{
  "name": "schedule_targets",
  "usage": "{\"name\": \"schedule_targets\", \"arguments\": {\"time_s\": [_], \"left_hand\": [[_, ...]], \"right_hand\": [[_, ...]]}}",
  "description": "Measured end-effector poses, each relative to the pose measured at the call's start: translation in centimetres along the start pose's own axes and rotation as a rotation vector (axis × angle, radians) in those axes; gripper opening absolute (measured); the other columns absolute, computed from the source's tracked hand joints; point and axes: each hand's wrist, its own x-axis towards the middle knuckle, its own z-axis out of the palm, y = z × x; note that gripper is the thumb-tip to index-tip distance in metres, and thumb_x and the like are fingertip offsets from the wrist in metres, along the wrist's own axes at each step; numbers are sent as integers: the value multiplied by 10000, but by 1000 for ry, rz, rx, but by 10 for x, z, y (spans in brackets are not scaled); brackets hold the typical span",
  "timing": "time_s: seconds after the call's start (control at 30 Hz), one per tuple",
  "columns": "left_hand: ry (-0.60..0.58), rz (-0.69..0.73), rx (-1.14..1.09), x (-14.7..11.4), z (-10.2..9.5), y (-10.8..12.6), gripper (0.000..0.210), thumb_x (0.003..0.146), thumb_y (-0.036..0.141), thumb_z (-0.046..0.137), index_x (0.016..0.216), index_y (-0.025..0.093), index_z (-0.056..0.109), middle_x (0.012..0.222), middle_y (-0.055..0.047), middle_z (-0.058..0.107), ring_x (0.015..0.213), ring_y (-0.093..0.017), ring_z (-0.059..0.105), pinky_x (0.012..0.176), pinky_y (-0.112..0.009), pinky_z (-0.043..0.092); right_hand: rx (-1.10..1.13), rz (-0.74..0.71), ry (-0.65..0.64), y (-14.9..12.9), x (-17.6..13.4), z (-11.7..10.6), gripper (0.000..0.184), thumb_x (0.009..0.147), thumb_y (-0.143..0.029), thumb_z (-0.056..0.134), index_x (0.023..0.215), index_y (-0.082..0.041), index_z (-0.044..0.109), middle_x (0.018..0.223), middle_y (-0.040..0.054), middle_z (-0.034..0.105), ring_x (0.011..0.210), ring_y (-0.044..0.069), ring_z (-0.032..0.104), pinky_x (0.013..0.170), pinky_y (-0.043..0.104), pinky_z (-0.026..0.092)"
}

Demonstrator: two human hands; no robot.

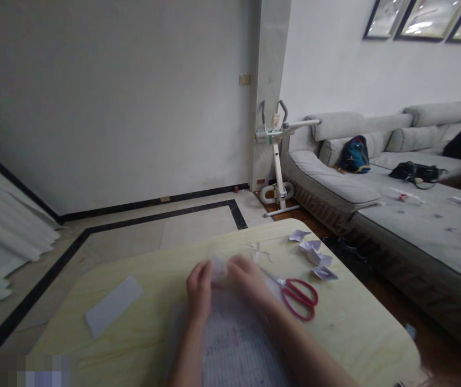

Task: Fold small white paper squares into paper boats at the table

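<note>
A small piece of white paper (219, 269) is held up between my two hands, blurred by motion. My left hand (200, 287) pinches its left side. On its right side my right hand (246, 277) is closed, its fingertips smeared. Beneath both hands lies a lined sheet with handwriting (234, 344). Red-handled scissors (300, 298) rest just right of my right hand, blades pointing toward it. Several small folded paper shapes (314, 255) sit in a row near the table's right edge. Thin paper strips (259, 251) lie beyond my right hand.
The light wooden table (153, 333) has rounded corners. A folded white paper strip (114, 306) lies on its left part. A grey sofa (395, 215) with bags stands to the right, an exercise machine (278, 161) beyond the table, and a white curtain (4, 231) at left.
</note>
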Motion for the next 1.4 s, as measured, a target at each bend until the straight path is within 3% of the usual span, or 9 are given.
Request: {"name": "schedule_targets", "arguments": {"time_s": [0.13, 0.23, 0.33, 0.43, 0.63, 0.8, 0.93, 1.1, 1.4], "left_hand": [[-113, -20, 69, -4, 3, 1, 339, 672, 440, 640, 805, 130, 674, 708, -30, 644, 563, -163, 594, 399, -216, 436], [-118, -15, 57, -4, 5, 1, 337, 672, 418, 653, 843, 130, 687, 830, -69, 678, 720, -199, 632, 522, -239, 497], [-70, -45, -150, -1, 4, 0, 349, 708, 410, 617, 930, 144, 657, 958, -88, 666, 855, -215, 625, 598, -264, 520], [-61, -148, -440, 2, 1, 0, 302, 743, 381, 568, 955, 171, 613, 969, -69, 640, 843, -201, 619, 552, -274, 528], [-148, -289, -756, 5, -6, 5, 226, 760, 292, 526, 927, 168, 616, 959, -79, 639, 798, -198, 632, 557, -305, 549], [-164, -372, -908, 3, -10, 8, 233, 796, 255, 496, 926, 118, 634, 973, -134, 651, 921, -267, 637, 628, -322, 560], [-171, -463, -986, 2, -11, 12, 248, 821, 242, 471, 904, 94, 653, 988, -166, 653, 993, -296, 617, 688, -338, 562], [-159, -523, -1047, 2, -13, 13, 267, 827, 249, 467, 868, 85, 674, 939, -164, 671, 1034, -317, 596, 769, -391, 552], [-245, -551, -1115, 2, -18, 11, 288, 823, 274, 477, 879, 92, 692, 962, -164, 677, 1057, -329, 578, 824, -447, 523]], "right_hand": [[-59, -28, 89, 3, 4, 0, 136, 732, -287, 604, 744, -152, 596, 694, 4, 582, 664, 140, 523, 616, 246, 407], [-102, -9, 99, 6, 5, 0, 119, 725, -262, 600, 684, -151, 584, 652, 0, 566, 627, 136, 509, 583, 244, 397], [-84, 1, 132, 9, 7, 0, 83, 717, -217, 585, 666, -155, 563, 624, -9, 558, 595, 128, 506, 567, 239, 396], [-74, -1, 144, 11, 8, 1, 56, 714, -186, 570, 667, -159, 556, 619, -11, 565, 577, 122, 506, 553, 231, 392], [-153, -6, 46, 12, 4, 2, 92, 740, -249, 580, 755, -160, 601, 643, -12, 578, 556, 112, 507, 517, 212, 379], [-317, -76, -36, 8, 0, 3, 127, 762, -266, 588, 730, -157, 644, 681, 5, 621, 615, 121, 535, 558, 213, 386], [-367, -107, -130, 9, -1, 4, 186, 805, -297, 555, 750, -159, 666, 683, 7, 635, 609, 119, 530, 561, 217, 379], [-365, -125, -136, 11, -2, 3, 183, 802, -302, 564, 764, -163, 676, 683, 7, 638, 620, 126, 528, 574, 219, 381], [-342, -150, -180, 6, -4, 3, 203, 827, -304, 540, 771, -159, 670, 710, 8, 643, 639, 130, 538, 581, 221, 382]]}}
